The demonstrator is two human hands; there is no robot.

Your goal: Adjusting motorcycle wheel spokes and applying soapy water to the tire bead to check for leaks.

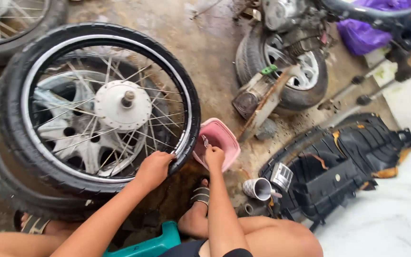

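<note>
A spoked motorcycle wheel (102,104) with a black tyre lies flat on top of another wheel with a cast rim. My left hand (155,167) grips the tyre's near edge. My right hand (214,156) reaches into a pink plastic tub (222,138) beside the wheel and pinches a small metal part, too small to identify. My sandalled foot (200,196) rests on the ground below the tub.
A small wheel with a brake drum and engine parts (286,66) lies at the back. Black plastic motorcycle panels (338,166) lie to the right, a metal cup (259,188) beside them. A purple bag (367,28) sits top right. A teal stool (153,245) is under me.
</note>
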